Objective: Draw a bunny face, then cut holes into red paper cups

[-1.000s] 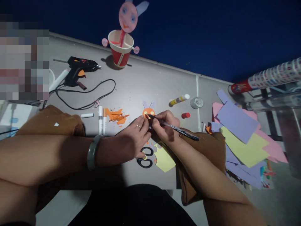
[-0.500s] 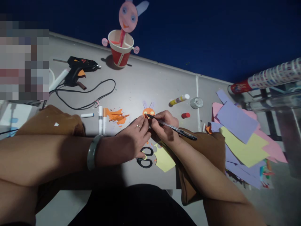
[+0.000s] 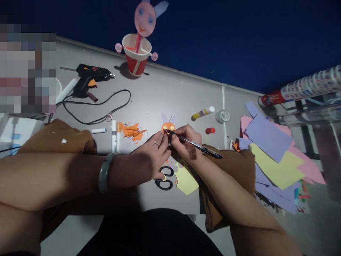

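Pen (image 3: 199,145) gripped in right hand (image 3: 188,148), tip at orange paper face (image 3: 168,125).
Left hand (image 3: 150,153) hides face's lower edge, grip unclear; scissors (image 3: 166,179) by its thumb, orange scraps (image 3: 133,132) beyond; glue stick (image 3: 203,112) beyond right hand.

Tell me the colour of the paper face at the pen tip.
The paper face is orange; the head view shows it.
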The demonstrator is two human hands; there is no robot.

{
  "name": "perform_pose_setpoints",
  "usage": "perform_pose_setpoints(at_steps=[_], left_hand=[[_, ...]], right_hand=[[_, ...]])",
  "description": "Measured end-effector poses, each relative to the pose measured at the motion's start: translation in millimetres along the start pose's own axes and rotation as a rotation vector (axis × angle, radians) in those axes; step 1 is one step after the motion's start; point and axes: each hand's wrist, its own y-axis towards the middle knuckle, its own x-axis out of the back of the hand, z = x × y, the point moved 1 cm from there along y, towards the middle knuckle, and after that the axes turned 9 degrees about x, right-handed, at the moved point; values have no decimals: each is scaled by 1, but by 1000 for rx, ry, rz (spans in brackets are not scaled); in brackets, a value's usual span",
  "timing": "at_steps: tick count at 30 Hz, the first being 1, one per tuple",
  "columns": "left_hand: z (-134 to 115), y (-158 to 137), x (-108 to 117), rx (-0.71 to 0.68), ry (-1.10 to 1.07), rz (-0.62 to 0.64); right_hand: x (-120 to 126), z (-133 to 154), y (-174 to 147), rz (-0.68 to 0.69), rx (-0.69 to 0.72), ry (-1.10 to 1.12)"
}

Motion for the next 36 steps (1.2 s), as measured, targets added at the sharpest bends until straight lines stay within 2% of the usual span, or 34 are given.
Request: perform_pose_setpoints(at_steps=[7, 25, 36], left_hand=[[-1, 1, 0, 7, 8, 38], [-1, 0, 0, 1, 11, -14], [0, -1, 1, 5, 2, 0]], right_hand=[[-1, -1, 0, -3, -7, -7], [0, 0, 0, 8, -30, -3], [-1, 1, 0, 15, -38, 10]])
